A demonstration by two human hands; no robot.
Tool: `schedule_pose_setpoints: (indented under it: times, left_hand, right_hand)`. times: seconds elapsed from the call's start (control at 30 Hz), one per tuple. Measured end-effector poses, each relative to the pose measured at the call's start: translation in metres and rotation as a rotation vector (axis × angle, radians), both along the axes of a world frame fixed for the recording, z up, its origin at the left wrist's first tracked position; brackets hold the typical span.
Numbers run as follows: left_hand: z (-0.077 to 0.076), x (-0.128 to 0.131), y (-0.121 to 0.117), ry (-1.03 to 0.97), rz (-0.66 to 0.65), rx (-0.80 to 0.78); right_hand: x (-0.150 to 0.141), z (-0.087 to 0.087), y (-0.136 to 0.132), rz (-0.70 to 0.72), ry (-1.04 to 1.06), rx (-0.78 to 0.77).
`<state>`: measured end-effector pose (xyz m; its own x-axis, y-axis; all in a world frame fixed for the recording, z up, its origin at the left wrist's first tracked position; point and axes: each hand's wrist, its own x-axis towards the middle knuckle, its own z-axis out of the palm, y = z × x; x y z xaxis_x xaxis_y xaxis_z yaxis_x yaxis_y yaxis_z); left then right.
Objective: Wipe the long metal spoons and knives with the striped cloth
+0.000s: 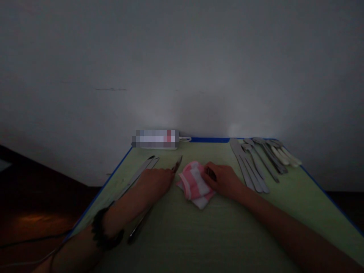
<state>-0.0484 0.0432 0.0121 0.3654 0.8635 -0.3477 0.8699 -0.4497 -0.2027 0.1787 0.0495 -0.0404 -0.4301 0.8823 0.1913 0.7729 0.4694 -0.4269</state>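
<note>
My left hand (159, 181), with a dark beaded bracelet on the wrist, is closed on a table knife (138, 229). The knife's handle end points back toward me, and its narrow tip sticks out beyond my fingers; the middle is hidden under my hand. To the right, my right hand (223, 178) is closed on a pink and white checked cloth (196, 184). The folded cloth bunches between the two hands, apart from the knife tip.
Left of my left hand lie long flat knives (139, 170). At the right lie several metal knives (247, 168), spoons (257, 157) and white-handled cutlery (284, 155). A blurred box (156, 139) with a white loop stands at the back of the blue-edged table (204, 239), against a wall (199, 76).
</note>
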Motion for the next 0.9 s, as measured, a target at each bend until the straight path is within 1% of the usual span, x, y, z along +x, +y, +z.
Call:
schedule_pose_setpoints:
  times: [0.17, 0.27, 0.4, 0.5, 0.63, 0.77, 0.9]
  left_hand:
    - [0.003, -0.006, -0.003, 0.022, -0.065, -0.079]
    - [0.000, -0.007, -0.001, 0.000, -0.090, -0.064]
    - [-0.006, -0.005, 0.008, -0.014, -0.084, -0.036]
    - [-0.009, -0.005, 0.010, -0.021, -0.085, -0.025]
    - [-0.004, -0.007, 0.006, -0.030, -0.098, -0.050]
    - [0.001, -0.007, 0.003, -0.029, -0.083, -0.076]
    - [-0.001, -0.006, 0.006, -0.022, -0.064, -0.057]
  right_hand:
    - [0.000, 0.001, 0.000, 0.003, -0.003, -0.011]
    - [0.000, 0.002, 0.000, -0.005, -0.010, -0.005]
    - [0.000, 0.002, 0.000, -0.002, -0.020, 0.009]
    - [0.000, 0.001, 0.000, -0.003, -0.032, -0.006]
    - [0.000, 0.001, 0.000, -0.006, -0.028, -0.002]
    - [0.000, 0.001, 0.000, -0.003, -0.017, -0.007]
    - [0.000, 0.002, 0.000, 0.001, -0.019, -0.017]
